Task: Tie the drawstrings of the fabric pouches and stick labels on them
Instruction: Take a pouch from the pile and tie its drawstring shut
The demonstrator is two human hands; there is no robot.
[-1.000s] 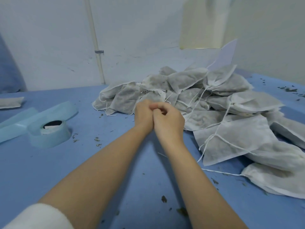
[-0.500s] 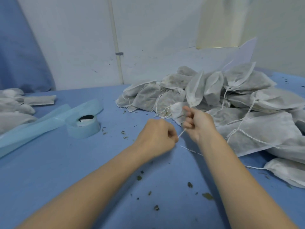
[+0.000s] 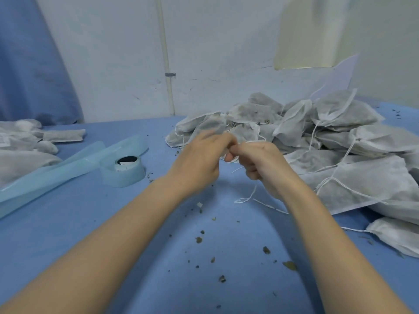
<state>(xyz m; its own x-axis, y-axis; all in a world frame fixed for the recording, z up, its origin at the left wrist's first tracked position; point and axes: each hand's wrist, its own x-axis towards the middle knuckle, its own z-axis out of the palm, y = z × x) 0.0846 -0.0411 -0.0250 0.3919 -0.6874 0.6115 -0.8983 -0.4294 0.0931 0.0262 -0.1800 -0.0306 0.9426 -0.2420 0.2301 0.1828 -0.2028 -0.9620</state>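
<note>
My left hand (image 3: pixel 199 162) and my right hand (image 3: pixel 260 164) meet fingertip to fingertip above the blue table (image 3: pixel 158 257). Both pinch the white drawstring (image 3: pixel 248 196) of a small grey-white pouch (image 3: pixel 243 134) that the fingers largely hide. Loose ends of the string dangle under my right hand. A large heap of filled fabric pouches (image 3: pixel 328 137) lies just behind and to the right of the hands. The roll of pale blue label tape (image 3: pixel 123 169) stands left of my left hand.
More pouches (image 3: pixel 25 141) lie at the far left, one with a white label. A long strip of pale blue backing paper (image 3: pixel 56 171) trails left from the roll. Dried herb crumbs (image 3: pixel 266 250) dot the table in front. A white wall stands behind.
My hands were apart with the string stretched between them; now they have come together again over the pouch's neck. The view has turned a little to the left.
</note>
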